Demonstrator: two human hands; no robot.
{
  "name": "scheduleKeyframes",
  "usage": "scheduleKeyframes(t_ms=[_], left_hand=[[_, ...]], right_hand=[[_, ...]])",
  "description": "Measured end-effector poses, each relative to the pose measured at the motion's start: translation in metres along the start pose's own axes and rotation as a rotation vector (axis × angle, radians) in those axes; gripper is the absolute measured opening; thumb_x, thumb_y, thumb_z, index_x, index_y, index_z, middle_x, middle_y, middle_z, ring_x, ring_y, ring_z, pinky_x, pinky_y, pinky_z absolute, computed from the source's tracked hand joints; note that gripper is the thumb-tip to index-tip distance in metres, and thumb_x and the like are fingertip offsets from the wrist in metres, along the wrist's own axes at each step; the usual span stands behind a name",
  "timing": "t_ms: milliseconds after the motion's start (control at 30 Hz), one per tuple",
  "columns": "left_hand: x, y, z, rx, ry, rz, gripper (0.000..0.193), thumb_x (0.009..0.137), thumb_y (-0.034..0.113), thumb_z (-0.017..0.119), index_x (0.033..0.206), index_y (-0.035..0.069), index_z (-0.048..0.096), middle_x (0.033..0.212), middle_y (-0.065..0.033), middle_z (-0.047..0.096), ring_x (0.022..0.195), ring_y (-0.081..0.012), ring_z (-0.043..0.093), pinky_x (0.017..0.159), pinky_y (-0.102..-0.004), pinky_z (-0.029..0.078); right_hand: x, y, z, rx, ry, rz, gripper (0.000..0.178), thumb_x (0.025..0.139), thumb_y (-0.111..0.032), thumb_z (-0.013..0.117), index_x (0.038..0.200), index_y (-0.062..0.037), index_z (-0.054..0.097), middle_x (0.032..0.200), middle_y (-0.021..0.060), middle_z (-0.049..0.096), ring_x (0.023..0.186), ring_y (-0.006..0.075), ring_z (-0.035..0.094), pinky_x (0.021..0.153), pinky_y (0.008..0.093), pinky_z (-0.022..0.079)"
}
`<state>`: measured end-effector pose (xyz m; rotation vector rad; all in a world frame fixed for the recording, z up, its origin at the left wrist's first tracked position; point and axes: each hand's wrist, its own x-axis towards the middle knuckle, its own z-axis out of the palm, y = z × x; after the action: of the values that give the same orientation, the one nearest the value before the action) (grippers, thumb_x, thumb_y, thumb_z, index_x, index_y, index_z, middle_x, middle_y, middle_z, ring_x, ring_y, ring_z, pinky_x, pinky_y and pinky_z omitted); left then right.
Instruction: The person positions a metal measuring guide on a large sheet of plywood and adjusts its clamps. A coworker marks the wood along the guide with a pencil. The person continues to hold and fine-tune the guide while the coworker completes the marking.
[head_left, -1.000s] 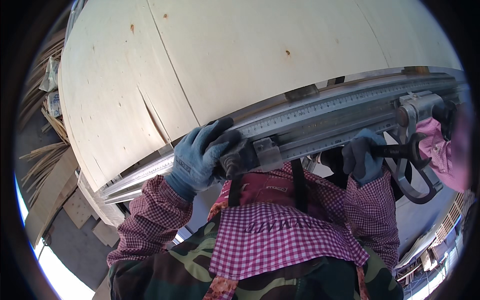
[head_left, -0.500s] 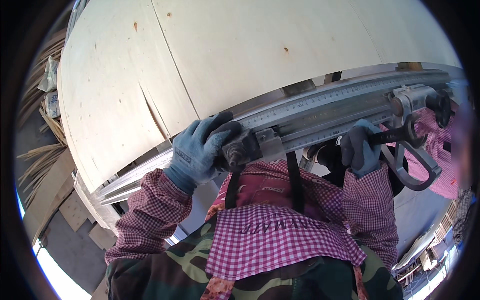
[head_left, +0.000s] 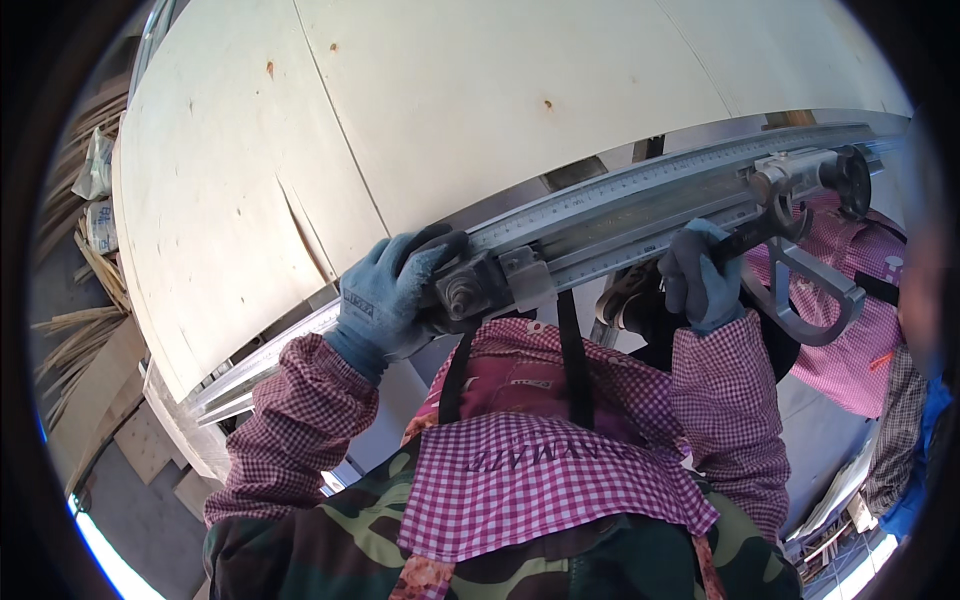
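Observation:
A long metal rail [head_left: 640, 190] with a ruler scale runs along the near edge of a pale plywood sheet [head_left: 230, 150]. My left hand [head_left: 385, 295], in a blue-grey glove, is closed round a dark metal stop block [head_left: 470, 290] on the rail, its threaded stud facing me. My gloved right hand [head_left: 695, 275] is closed on a dark open-ended spanner [head_left: 745, 236], whose jaw reaches toward a metal clamp fitting [head_left: 785, 180] with a dark knob. A curved metal bracket [head_left: 815, 300] hangs below that fitting. Whether the jaw touches the fitting I cannot tell.
Another person in a pink checked garment [head_left: 835, 360] stands close on the right. Wood strips [head_left: 85, 320] and board offcuts [head_left: 150, 435] lie at the left, beside plastic bags [head_left: 97, 170]. A shoe [head_left: 620, 295] shows below the rail.
The view has shifted slightly, and the rail's right end appears a little farther left. More of the other person shows at right. Both hands keep their holds.

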<state>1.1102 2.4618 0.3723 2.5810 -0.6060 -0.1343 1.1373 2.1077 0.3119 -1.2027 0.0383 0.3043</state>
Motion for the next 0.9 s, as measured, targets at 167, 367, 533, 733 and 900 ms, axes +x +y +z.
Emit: scheduleKeyframes(t_ms=[167,367,533,733,900], left_hand=[[0.001,0.001,0.0,-0.011,0.021,0.022,0.078,0.062,0.032,0.089,0.126,0.005,0.056,0.121,-0.0158,0.064,0.103,-0.0343,0.066,0.085,-0.0412,0.056],[0.0,-0.001,-0.001,-0.016,0.007,0.051,0.075,0.065,0.032,0.088,0.126,0.005,0.056,0.123,-0.0171,0.063,0.105,-0.0351,0.065,0.087,-0.0416,0.055],[-0.003,-0.004,0.002,-0.029,0.013,0.062,0.08,0.064,0.037,0.085,0.133,0.01,0.053,0.127,-0.0145,0.06,0.105,-0.0341,0.064,0.087,-0.0424,0.054],[0.001,0.004,-0.002,-0.004,-0.002,0.043,0.076,0.065,0.034,0.084,0.13,0.007,0.054,0.125,-0.0162,0.061,0.105,-0.0349,0.064,0.088,-0.0429,0.054],[-0.003,0.001,0.001,0.014,-0.002,0.025,0.085,0.062,0.042,0.086,0.134,0.013,0.051,0.128,-0.0141,0.058,0.108,-0.0346,0.062,0.089,-0.0447,0.055]], right_hand=[[0.0,0.01,-0.023,0.142,-0.169,-0.004,0.032,0.095,-0.012,0.06,0.123,0.0009,0.054,0.085,0.0137,0.062,0.066,0.0177,0.06,0.055,0.0285,0.049],[0.0,0.002,-0.018,0.111,-0.149,0.077,0.025,0.095,-0.011,0.06,0.115,0.0025,0.058,0.082,0.0168,0.066,0.048,0.0133,0.057,0.041,0.0253,0.046],[0.001,0.002,-0.019,0.135,-0.197,0.045,0.025,0.095,-0.012,0.06,0.115,0.0029,0.058,0.083,0.0167,0.066,0.048,0.0133,0.057,0.041,0.0252,0.046],[0.002,0.011,-0.025,0.14,-0.211,0.016,0.026,0.095,-0.012,0.061,0.115,0.0031,0.058,0.082,0.0159,0.066,0.048,0.0137,0.057,0.04,0.0254,0.045],[0.007,0.014,-0.031,0.161,-0.253,0.049,0.027,0.094,-0.013,0.063,0.116,0.0028,0.058,0.081,0.0159,0.066,0.046,0.0144,0.057,0.04,0.0256,0.045]])
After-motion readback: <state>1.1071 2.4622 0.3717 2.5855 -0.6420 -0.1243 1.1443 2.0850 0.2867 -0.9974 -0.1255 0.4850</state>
